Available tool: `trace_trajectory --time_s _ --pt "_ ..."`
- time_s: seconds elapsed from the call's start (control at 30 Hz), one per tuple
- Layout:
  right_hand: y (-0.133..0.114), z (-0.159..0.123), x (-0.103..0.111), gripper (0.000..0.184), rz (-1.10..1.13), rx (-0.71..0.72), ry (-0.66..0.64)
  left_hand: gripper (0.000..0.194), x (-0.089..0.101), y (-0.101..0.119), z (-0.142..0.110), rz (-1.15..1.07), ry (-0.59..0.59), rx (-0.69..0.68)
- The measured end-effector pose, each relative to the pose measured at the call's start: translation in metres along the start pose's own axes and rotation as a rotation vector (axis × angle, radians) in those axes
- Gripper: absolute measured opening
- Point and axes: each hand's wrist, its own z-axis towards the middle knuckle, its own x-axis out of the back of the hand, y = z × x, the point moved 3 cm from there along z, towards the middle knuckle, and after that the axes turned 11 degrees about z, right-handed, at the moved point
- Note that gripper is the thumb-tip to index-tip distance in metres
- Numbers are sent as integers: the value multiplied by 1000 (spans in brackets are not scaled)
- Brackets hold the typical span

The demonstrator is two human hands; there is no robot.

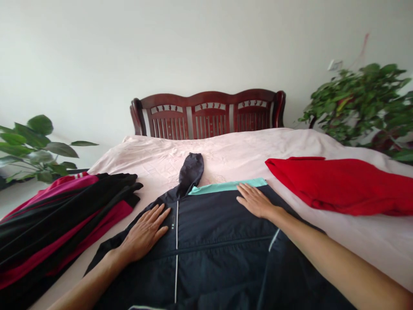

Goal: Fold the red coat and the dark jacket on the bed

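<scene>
Spread flat on the dark jacket at the lower centre, the left hand and right hand press what looks like light, soft, slippery cloth, probably best gripped by its edges.

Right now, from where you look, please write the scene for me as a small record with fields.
left hand: flat on dark garment, beside white stripe
right hand: flat, at teal strip
surface: pink sheet
left side: black and pink clothes
right side: red cloth
back: wooden headboard, pale wall
greenery: left plant, right plant
</scene>
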Motion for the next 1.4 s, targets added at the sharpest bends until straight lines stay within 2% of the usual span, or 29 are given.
trace_trajectory --time_s 0.07,0.13,0.23,0.33,0.4,0.5,0.57,0.6,0.67,0.8,0.9,1.0,1.1,1.23,1.3,1.4 --pt "28 1 6 68 -33 -126 7 57 -5 -4 -2 5 8 5" --pt "45 2 14 67 -52 -234 -1 57 -5 -7 -2 3 23 5" --pt "40 4 28 66 -67 -320 4 56 -1 -6 1 7 22 7" --pt "1 -1 37 65 -63 -331 -3 55 5 0 3 14 -39 53" --pt "-37 -14 36 67 -33 -256 -20 56 8 8 -1 15 -99 99" --pt "-93 -49 23 70 38 13 -84 58 10 22 -19 -5 -138 69" --pt "-112 -76 11 71 83 202 -151 61 10 28 -38 -10 -123 16" --pt "-113 -88 7 71 99 266 -170 61 9 28 -48 0 -106 0" --pt "-95 -102 3 70 94 258 -152 61 9 22 -66 34 -53 -9" --pt "-28 -103 13 69 -13 -86 -61 59 11 4 -87 59 17 8" --pt "-2 -106 25 69 -86 -219 -74 57 16 -7 -93 -22 -6 47" --pt "0 -125 37 65 -140 -249 -25 54 25 -13 -101 -192 11 118" --pt "-6 -155 46 62 -118 -219 57 54 35 -14 -120 -407 68 255" --pt "-5 -198 42 60 -51 -180 139 58 42 -6 -157 -526 185 462" --pt "-1 -215 31 59 -41 -192 175 56 43 2 -171 -502 244 471" --pt "6 -229 9 58 -80 -181 273 49 47 16 -180 -399 353 370"
